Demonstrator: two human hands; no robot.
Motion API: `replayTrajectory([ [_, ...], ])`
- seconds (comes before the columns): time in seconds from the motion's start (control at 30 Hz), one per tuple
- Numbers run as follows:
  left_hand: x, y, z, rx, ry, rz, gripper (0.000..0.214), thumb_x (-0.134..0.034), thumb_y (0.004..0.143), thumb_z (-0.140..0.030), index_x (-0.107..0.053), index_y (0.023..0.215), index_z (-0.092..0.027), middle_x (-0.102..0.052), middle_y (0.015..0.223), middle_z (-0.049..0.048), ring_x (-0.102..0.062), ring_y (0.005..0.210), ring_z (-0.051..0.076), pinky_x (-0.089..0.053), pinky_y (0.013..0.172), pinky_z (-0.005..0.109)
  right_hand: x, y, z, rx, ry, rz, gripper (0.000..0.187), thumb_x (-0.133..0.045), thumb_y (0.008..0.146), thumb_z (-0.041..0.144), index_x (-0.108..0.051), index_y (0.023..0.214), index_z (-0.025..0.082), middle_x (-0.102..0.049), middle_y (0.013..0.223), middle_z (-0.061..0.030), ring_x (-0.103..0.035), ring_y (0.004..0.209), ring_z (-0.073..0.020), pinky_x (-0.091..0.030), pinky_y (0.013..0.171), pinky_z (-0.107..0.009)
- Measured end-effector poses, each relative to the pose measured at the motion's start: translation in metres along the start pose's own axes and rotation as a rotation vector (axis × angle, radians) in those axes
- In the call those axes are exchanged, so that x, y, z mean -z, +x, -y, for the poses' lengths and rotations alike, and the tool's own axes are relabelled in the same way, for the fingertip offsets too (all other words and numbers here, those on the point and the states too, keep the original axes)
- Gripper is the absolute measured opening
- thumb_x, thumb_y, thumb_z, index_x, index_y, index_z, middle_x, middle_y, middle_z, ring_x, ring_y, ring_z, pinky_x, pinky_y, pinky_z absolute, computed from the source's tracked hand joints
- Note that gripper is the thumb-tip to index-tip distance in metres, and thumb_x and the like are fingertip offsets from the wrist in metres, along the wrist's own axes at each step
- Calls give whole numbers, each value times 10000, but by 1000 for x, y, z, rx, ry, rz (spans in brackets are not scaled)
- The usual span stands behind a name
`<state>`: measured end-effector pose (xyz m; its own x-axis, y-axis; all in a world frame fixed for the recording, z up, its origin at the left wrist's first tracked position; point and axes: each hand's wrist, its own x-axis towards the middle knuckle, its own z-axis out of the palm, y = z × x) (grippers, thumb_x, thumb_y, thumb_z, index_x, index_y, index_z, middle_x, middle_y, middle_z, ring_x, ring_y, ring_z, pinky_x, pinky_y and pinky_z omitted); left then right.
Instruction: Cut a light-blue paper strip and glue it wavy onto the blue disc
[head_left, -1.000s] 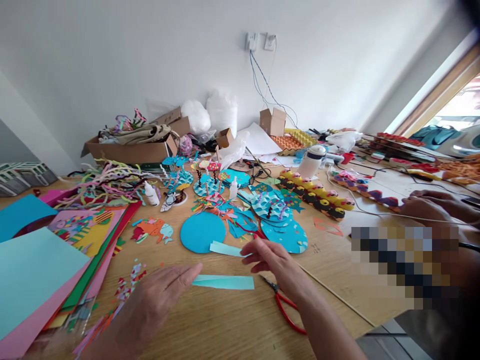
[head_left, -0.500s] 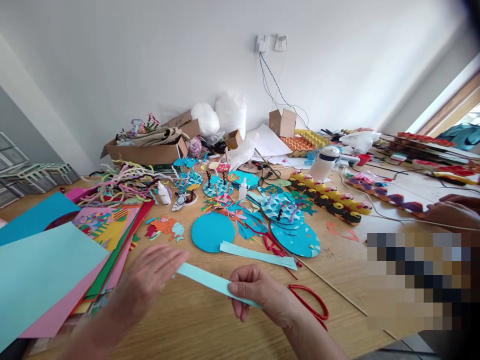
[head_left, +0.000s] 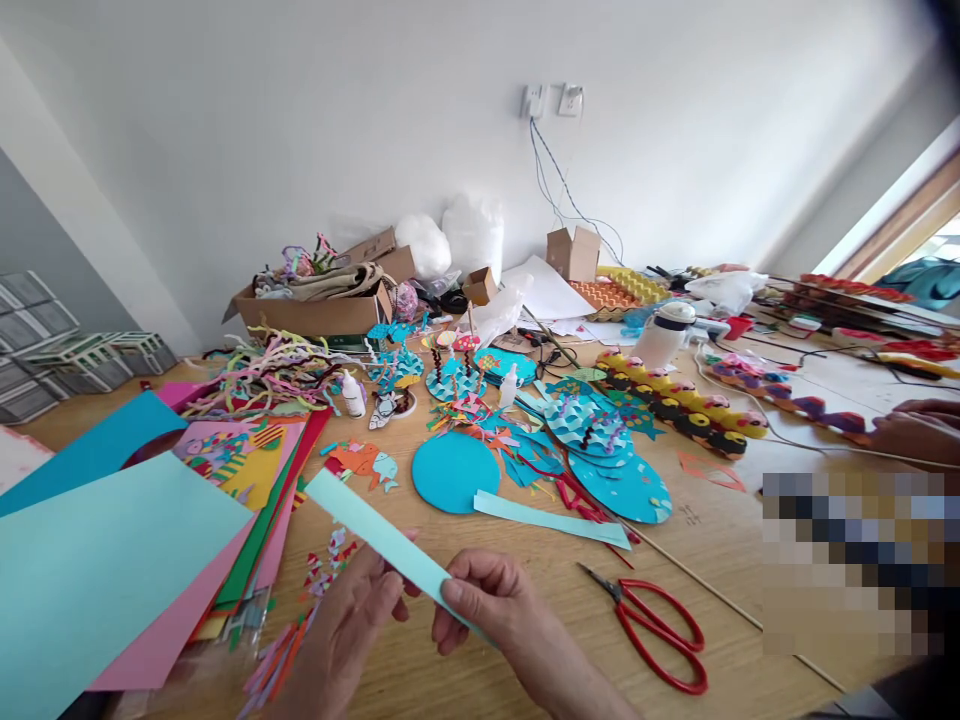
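Both my hands hold a light teal paper strip (head_left: 367, 525) lifted above the wooden table (head_left: 465, 680). My right hand (head_left: 487, 610) pinches its near end between thumb and fingers. My left hand (head_left: 349, 625) grips it from below, just left of the right hand. The strip's free end points up and to the left. A second light teal strip (head_left: 551, 520) lies flat on the table past my hands, beside a blue paper disc (head_left: 454, 472). Red-handled scissors (head_left: 656, 625) lie to the right of my right hand.
A stack of coloured paper sheets (head_left: 112, 560) fills the left. Blue decorated discs, glue bottles (head_left: 352, 395), pipe cleaners and a cardboard box (head_left: 311, 310) crowd the middle and back. A thin wooden stick (head_left: 720, 600) lies right of the scissors. Another person's hand (head_left: 911, 435) rests at far right.
My hands have lifted the teal strip off the table and drawn closer together. My left hand now grips it from below instead of lying flat. The view has shifted left.
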<state>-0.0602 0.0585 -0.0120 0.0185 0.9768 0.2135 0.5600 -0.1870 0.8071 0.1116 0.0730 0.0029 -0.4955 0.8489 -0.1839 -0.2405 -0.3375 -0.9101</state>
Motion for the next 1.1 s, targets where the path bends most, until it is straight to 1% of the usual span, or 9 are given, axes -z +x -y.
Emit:
replayTrajectory([
  [0.13,11,5,3,65,-145,-56,333,-477,788,-499,-666,741,-230,-632,627,12,-542,495,146,-462,433,237,-11,4,-9,10,-231,-6,414,-605,694,549,-609,636,139,-614,594,-12,-520,530,-90,-362,526,-197],
  [0.23,19,8,0,48,-134,12,325,-479,791,-477,-665,698,-228,-614,579,-3,-525,468,135,-446,421,217,-16,6,-9,49,-427,-16,385,-569,748,509,-673,714,139,-580,590,11,-441,527,-77,-305,498,-188],
  [0.4,24,8,-3,-91,-120,81,325,-483,804,-415,-629,578,-233,-580,513,-30,-539,500,136,-502,619,252,-28,10,-13,105,-411,-9,379,-506,816,452,-710,717,147,-593,595,7,-442,533,-78,-337,544,-190],
  [0.5,27,5,2,-32,-182,43,290,-560,754,-417,-636,552,-223,-602,541,-21,-553,531,151,-512,648,273,-28,4,-19,60,-416,-44,373,-532,797,448,-716,689,142,-590,570,4,-440,526,-82,-341,538,-191],
  [0.63,30,2,6,164,-415,-98,254,-644,664,-459,-701,694,-213,-675,708,6,-581,574,167,-504,492,244,-17,-15,-28,-3,-399,-43,345,-552,782,435,-723,687,150,-632,608,-12,-519,583,-110,-390,602,-211],
  [0.77,32,6,0,240,-487,-150,225,-702,603,-434,-713,641,-213,-622,538,-15,-546,516,148,-460,448,218,0,-33,-30,-29,-355,-36,316,-560,779,390,-719,672,139,-636,617,-21,-540,603,-118,-395,613,-223],
  [0.9,30,14,-12,291,-600,-172,193,-708,615,-406,-705,624,-213,-566,456,-40,-491,468,115,-406,424,194,20,-45,-19,-49,-457,-49,274,-556,775,321,-698,644,128,-622,600,-19,-526,587,-114,-380,603,-229],
  [1.0,23,21,-26,312,-677,-191,226,-719,599,-418,-699,616,-193,-561,452,-35,-468,460,104,-373,409,187,35,-50,-3,26,-490,-116,329,-535,785,401,-662,673,119,-605,617,-29,-528,597,-128,-383,588,-240],
  [1.1,10,26,-41,329,-698,-164,281,-734,566,-439,-690,594,-163,-542,426,-25,-443,438,100,-342,390,191,42,-52,13,133,-450,-180,368,-496,808,474,-632,822,132,-619,750,-47,-552,710,-153,-396,627,-246],
])
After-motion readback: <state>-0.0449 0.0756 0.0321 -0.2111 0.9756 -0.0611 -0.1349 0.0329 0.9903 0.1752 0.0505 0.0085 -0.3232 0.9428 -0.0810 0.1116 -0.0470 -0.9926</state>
